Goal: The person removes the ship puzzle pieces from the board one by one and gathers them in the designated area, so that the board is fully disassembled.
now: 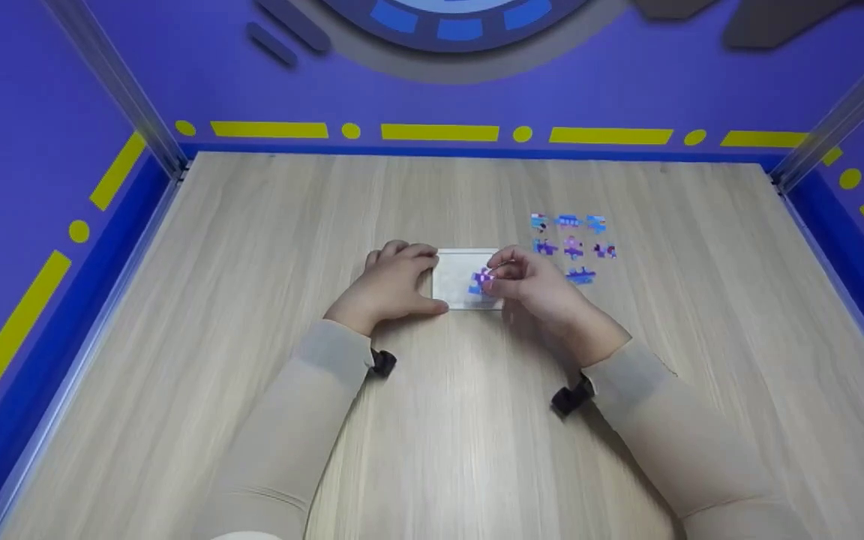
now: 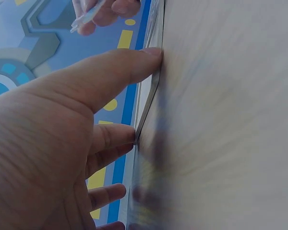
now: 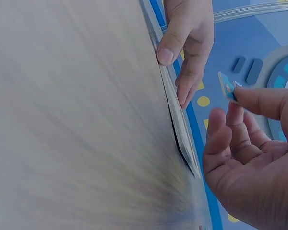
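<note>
A small white rectangular tray [image 1: 451, 283] with a raised rim lies on the wooden table. My left hand [image 1: 396, 285] holds its left end, thumb at the near corner and index finger at the far one. In the left wrist view the thumb [image 2: 129, 67] rests along the tray's edge while the other fingers spread beyond. Over the tray's right part, my right hand [image 1: 548, 291] pinches a purple and blue jigsaw piece [image 1: 478, 280] between thumb and fingers. The right wrist view shows this piece [image 3: 226, 87] tilted and raised above the tray [image 3: 175, 110].
Several loose jigsaw pieces [image 1: 568, 220] lie in rough rows right of the tray, beyond my right hand. Blue-purple panels [image 1: 462, 105] with yellow marks wall the table [image 1: 267, 225] at the back and sides. Each wrist wears a dark strap with a black device [image 1: 571, 399].
</note>
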### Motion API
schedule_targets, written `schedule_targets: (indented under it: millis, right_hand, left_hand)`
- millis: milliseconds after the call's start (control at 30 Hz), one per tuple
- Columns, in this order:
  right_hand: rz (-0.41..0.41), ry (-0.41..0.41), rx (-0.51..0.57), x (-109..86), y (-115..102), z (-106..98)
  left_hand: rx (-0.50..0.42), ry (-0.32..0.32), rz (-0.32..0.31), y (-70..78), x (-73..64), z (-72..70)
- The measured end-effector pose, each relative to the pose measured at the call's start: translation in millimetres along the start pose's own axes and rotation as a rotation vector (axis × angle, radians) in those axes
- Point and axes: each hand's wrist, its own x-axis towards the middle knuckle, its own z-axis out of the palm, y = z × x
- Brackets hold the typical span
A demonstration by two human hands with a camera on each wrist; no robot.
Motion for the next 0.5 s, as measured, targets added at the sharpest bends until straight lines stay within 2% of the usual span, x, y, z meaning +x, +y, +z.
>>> schedule_targets:
  millis: [200,367,500]
  right_hand:
    - [0.002,-0.014,0.096,-2.2,-1,-10]
    - [0.003,0.024,0.128,-1.7,-6,-33]
    - [-0.002,0.026,0.204,-1.6,-10,-56]
  left_hand:
    - [-0.007,0.003,0.007,0.0,0.7,-0.2]
    - [-0.01,0.005,0.009,-1.0,0.7,0.5]
    - [-0.02,0.004,0.003,-2.1,1.0,1.7]
